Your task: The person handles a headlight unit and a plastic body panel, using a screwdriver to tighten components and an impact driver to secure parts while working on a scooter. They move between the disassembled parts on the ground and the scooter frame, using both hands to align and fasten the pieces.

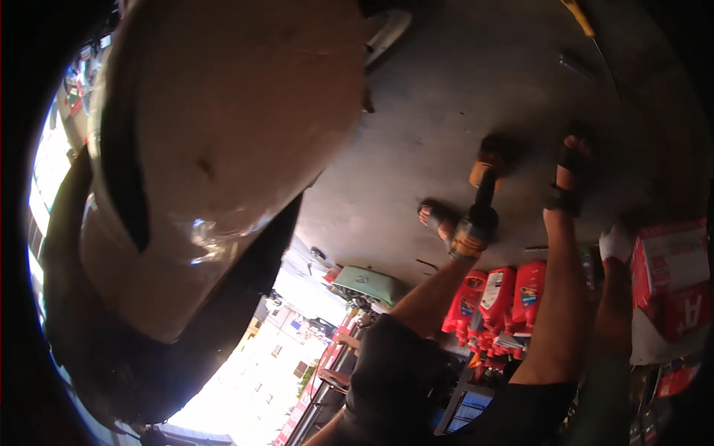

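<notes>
My right hand (618, 242), in a pale glove, is at the right, beside a red-and-white carton (670, 267); its fingers are blurred and in shadow, so I cannot tell whether it holds anything. My left hand is not visible; only some bare skin shows at the lower edge. A yellow-and-black cordless power tool (473, 229) is on the floor between my sandalled left foot (435, 218) and right foot (570, 167). A large pale vehicle body panel (227, 111) with dark trim fills the upper left, close to me.
A yellow-handled screwdriver (579, 18) and a small metal piece (576, 67) lie on the concrete floor (416, 126). Several red bottles (494, 297) stand behind my legs, near a green panel (364, 282). Bright daylight and buildings (275, 349) show beyond.
</notes>
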`<state>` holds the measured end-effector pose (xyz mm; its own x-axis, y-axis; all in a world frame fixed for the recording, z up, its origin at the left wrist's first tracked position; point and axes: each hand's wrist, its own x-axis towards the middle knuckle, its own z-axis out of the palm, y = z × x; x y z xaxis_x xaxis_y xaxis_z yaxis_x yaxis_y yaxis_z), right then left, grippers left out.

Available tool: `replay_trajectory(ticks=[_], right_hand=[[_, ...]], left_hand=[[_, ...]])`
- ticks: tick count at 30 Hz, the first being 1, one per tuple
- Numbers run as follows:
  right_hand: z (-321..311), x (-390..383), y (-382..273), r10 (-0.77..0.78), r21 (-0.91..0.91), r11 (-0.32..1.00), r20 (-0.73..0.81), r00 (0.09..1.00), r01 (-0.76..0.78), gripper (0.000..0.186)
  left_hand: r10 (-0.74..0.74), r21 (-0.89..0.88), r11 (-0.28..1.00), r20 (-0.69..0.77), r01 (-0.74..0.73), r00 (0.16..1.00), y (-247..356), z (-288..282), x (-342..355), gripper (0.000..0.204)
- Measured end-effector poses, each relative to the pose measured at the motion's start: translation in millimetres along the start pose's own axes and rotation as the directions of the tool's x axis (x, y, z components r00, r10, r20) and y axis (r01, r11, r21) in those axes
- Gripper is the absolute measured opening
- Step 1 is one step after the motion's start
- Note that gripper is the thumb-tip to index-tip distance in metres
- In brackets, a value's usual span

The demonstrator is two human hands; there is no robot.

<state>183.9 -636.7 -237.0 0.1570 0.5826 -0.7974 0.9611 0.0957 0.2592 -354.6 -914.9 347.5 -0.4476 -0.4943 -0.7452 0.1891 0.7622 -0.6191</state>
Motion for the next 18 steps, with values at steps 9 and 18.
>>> replay_trajectory(ticks=[9,18], right_hand=[[-114,-52,-9,-0.125,0.336,0.936,0.042,0.991,0.104,0.038],[-223,-216,44,-0.067,0.949,0.091,0.309,0.949,-0.303,0.013]], left_hand=[[0.126,-0.066,0.989,-0.053,-0.130,0.991,-11,-11,-19,0.031],[0.230,0.002,0.972,-0.194,-0.234,0.954,-12,-57,-83,0.018]])
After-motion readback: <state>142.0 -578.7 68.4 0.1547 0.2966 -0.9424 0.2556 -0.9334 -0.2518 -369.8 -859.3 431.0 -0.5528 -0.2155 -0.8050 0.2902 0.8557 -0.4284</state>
